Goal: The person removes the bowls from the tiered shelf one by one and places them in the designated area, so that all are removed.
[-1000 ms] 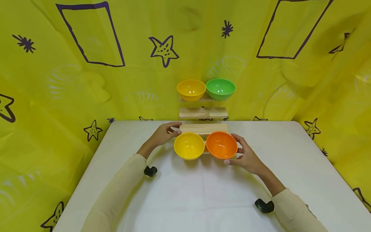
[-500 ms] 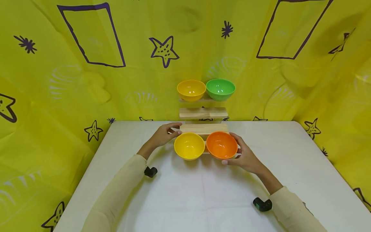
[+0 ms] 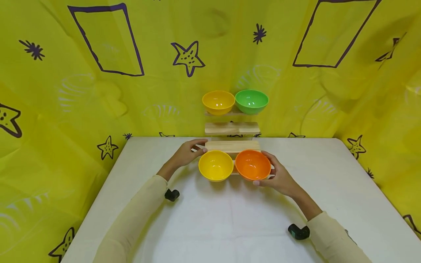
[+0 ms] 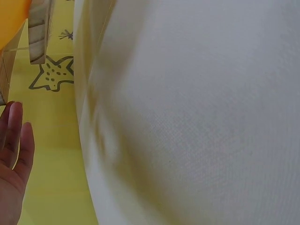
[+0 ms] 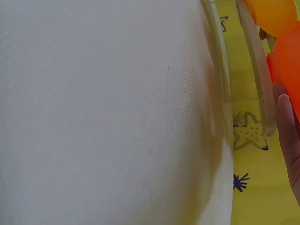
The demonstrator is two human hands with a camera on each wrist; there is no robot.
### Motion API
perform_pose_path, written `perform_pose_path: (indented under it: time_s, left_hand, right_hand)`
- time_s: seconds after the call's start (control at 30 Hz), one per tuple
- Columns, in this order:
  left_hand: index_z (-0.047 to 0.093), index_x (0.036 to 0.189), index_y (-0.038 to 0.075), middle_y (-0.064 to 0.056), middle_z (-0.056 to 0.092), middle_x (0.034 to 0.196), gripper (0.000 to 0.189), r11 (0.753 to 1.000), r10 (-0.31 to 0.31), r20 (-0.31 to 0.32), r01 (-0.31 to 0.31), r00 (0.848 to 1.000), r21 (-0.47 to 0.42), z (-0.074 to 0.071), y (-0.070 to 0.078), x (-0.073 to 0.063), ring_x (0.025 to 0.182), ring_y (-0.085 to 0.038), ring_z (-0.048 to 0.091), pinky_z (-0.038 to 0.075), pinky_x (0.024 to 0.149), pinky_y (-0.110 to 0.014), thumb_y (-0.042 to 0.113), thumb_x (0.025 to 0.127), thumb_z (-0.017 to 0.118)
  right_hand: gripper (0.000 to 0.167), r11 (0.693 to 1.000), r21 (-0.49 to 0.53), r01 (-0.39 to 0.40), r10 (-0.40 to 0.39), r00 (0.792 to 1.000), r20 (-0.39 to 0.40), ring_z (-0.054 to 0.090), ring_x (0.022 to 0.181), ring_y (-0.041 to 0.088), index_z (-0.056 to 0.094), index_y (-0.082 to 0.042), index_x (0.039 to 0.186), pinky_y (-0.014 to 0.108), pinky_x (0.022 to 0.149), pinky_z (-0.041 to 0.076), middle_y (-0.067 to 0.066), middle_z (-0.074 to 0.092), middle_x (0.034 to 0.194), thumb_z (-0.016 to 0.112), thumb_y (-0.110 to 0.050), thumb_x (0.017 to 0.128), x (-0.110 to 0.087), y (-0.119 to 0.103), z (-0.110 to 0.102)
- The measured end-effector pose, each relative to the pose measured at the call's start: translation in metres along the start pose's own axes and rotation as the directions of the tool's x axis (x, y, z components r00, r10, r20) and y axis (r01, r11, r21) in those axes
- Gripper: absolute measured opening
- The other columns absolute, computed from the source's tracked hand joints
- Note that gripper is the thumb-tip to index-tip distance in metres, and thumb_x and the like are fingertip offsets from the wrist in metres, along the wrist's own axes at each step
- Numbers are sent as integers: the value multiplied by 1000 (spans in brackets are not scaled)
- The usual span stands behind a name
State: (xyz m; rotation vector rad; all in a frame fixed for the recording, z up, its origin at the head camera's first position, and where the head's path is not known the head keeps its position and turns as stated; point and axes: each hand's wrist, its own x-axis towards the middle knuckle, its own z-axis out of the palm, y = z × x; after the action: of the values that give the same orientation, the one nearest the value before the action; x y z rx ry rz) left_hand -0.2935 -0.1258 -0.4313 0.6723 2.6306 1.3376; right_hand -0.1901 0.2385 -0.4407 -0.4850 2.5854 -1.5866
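Note:
In the head view, a tiered wooden stand [image 3: 232,146] is at the table's back edge. My left hand [image 3: 185,153] is at the left end of one of its steps, thumb in front and fingers behind, beside a yellow bowl [image 3: 215,166]. On the right, my right hand [image 3: 280,178] grips an orange bowl [image 3: 253,165], its thumb at the front and fingers round the right side. Both bowls sit side by side at the stand's lowest level. A yellow-orange bowl [image 3: 218,102] and a green bowl [image 3: 251,102] stand on the top tier.
A white table [image 3: 210,226] spreads below and in front of the stand. Yellow curtains [image 3: 154,95] with star drawings hang behind and on both sides. Black wrist pieces [image 3: 172,195] show beside the sleeves.
The right thumb has slid slightly left along the front of the orange bowl. The left hand and the other bowls hold their places; the whole view shifts slightly.

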Motion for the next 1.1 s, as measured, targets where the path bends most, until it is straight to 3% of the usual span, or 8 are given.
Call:
perform_pose_path:
  time_s: [0.6, 0.9, 1.1]
  left_hand:
    - [55, 145, 20, -4, 56, 147, 50, 1000, 11, -1, -11, 1000, 19, -2, 1, -1, 118, -29, 63, 55, 93, -45, 38, 100, 63]
    - [55, 145, 19, -4, 57, 146, 49, 1000, 9, -6, -9, 1000, 30, -1, 2, -1, 116, -28, 63, 55, 91, -44, 37, 100, 63]
    - [56, 144, 19, -3, 57, 145, 48, 999, 13, -10, -13, 1000, 30, -1, 1, -1, 116, -28, 64, 55, 91, -44, 36, 100, 64]
  right_hand:
    - [96, 999, 33, 29, -29, 1000, -2, 66, 104, 36, 26, -10, 157, 26, 78, 57, 21, 39, 151, 84, -13, 81, -3, -1, -1]
    - [96, 990, 119, 72, -77, 996, 39, 63, 107, 8, 26, -9, 157, 27, 80, 59, 20, 36, 152, 83, -4, 80, -12, 2, -6]
    - [96, 990, 113, 84, -91, 994, 58, 61, 110, 8, 26, -8, 156, 28, 81, 58, 21, 36, 152, 83, -4, 80, -17, 1, -9]
